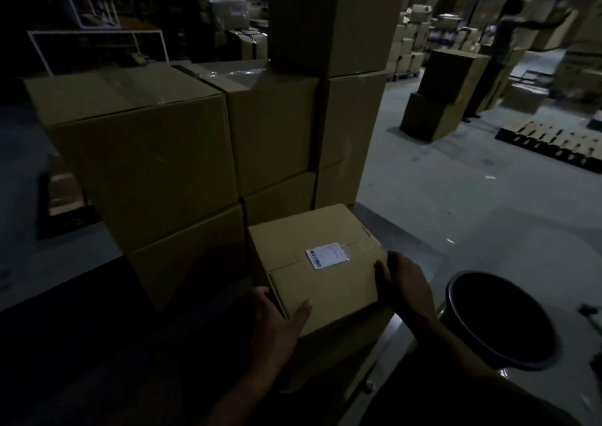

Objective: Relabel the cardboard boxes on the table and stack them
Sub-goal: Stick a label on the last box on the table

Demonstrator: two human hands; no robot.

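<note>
A small cardboard box (325, 282) lies in front of me with a white barcode label (326, 255) stuck on its taped top. My left hand (277, 324) grips its near left corner, thumb on top and fingers down the side. At the right edge, my right hand (404, 282) holds the box with its fingers curled over the top. Behind it rises a wall of larger stacked cardboard boxes (150, 152), two or three high, with one tall box (332, 18) on top.
A black round bin (501, 318) stands at my right on the grey floor. Farther right a person (501, 44) reaches toward other box stacks (443, 93). A pallet of flat items (560, 145) lies on the floor. Dark shelving fills the back left.
</note>
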